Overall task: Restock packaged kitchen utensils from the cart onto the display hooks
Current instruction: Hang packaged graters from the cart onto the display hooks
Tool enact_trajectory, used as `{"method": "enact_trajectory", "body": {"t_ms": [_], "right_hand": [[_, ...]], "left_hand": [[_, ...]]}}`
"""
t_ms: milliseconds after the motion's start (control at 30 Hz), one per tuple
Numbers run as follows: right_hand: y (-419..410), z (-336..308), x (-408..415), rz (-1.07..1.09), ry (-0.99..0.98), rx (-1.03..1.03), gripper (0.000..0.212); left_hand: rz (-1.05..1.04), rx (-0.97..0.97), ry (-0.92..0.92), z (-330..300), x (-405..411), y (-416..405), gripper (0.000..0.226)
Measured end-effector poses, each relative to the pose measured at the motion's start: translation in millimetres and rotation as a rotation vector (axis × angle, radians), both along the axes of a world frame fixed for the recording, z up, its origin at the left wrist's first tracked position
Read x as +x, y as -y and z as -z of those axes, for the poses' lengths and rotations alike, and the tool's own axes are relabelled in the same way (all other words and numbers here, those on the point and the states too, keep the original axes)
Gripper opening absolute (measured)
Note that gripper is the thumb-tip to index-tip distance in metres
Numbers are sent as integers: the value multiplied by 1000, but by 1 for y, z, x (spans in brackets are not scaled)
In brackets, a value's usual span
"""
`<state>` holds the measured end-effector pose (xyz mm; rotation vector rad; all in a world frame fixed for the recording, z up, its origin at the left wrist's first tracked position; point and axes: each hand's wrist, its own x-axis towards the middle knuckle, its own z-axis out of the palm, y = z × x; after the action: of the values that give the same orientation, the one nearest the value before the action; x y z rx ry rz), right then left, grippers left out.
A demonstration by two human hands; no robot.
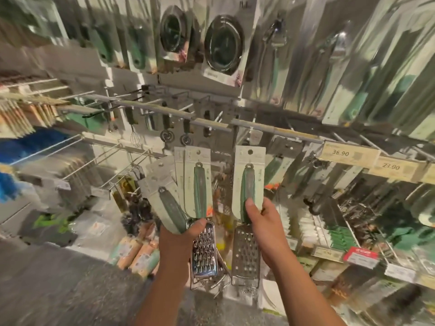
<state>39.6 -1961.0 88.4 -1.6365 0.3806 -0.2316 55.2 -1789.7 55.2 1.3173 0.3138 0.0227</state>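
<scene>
- Left hand (186,234) grips a fanned bunch of carded graters (188,191).
- Right hand (259,220) pinches a single grater (247,208), just beside the bunch.

Goods around the price tag (340,153) are smeared by blur; the small print there is unreadable.

I see two bare forearms coming up from the bottom edge of the head view. My left hand (182,234) has no glove, ring or watch that I can see; same for my right hand (261,222). No sleeves reach the wrists or forearms, no bracelets or bands. Short, plain nails where the thumbs show. Edges slightly blurred.
</scene>
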Motion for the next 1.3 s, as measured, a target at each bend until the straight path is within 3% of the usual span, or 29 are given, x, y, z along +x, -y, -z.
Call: {"method": "enact_trajectory", "body": {"t_ms": [200,333,400,633,700,800,833,900,1067,1167,1300], "right_hand": [[-3,-15,32,63,35,-71,15],[-2,-14,55,105,-23,13,74],[1,-15,71,112,-40,54,82],[2,-23,95,117,-153,50,72],[-8,-15,88,72,-122,40,56],[-32,-9,72,-74,-151,53,19],[-39,-6,68,-124,-161,47,15],[-49,-1,64,-160,-167,42,15],[-56,12,57,-132,-169,176,34],[-57,17,55,-101,-127,178,35],[-53,21,54,-76,-109,187,26]], "left_hand": [[25,-106,74,-7,7,-7,67],[50,-187,83,-18,11,-7,52],[59,-182,106,-24,11,-8,60],[103,-135,9,1,28,-17,62],[71,-93,-43,16,36,-17,59],[96,-96,-101,17,37,-14,83],[96,-120,-109,20,39,-12,77],[101,-127,-75,17,37,-10,49],[205,-129,88,15,30,-7,51],[152,-188,23,13,30,-2,49],[152,-241,-107,10,35,0,21]]}}
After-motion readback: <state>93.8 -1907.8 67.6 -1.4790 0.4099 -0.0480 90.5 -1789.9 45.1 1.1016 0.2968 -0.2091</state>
